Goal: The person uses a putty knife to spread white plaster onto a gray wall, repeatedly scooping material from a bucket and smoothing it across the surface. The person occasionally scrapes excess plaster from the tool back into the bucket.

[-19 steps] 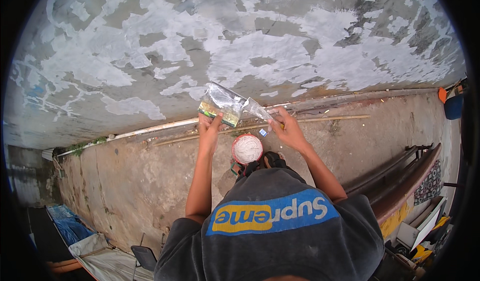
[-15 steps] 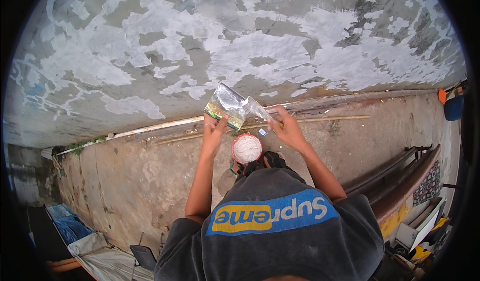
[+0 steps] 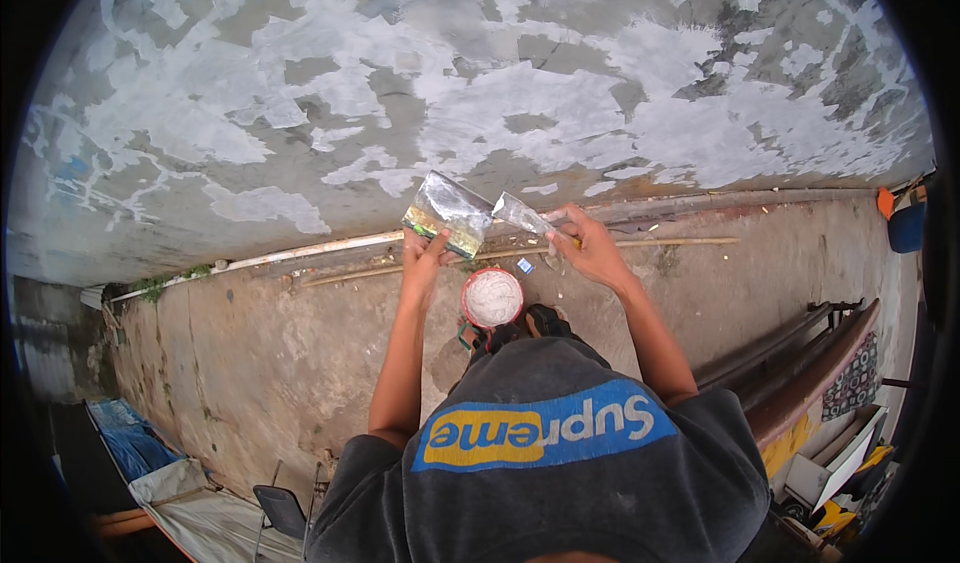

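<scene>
My left hand grips the lower edge of a flat rectangular plate, silvery with smears on top and a yellow-green strip near my fingers. In my right hand is a putty knife, its wide blade pointing left, close to the plate's right edge. Whitish paste fills a round red-rimmed bucket on the ground below the tools, just in front of my feet. Ahead stands a grey wall with ragged white patches of filler.
Along the wall's foot run a pale pipe and a long thin stick. A wooden bench is at the right, with a blue container beyond it. Behind on the left are a dark chair and a tarp.
The putty knife has moved slightly right with my right hand, and its blade has turned. My left hand and the plate have shifted slightly left, the plate turning a little.
</scene>
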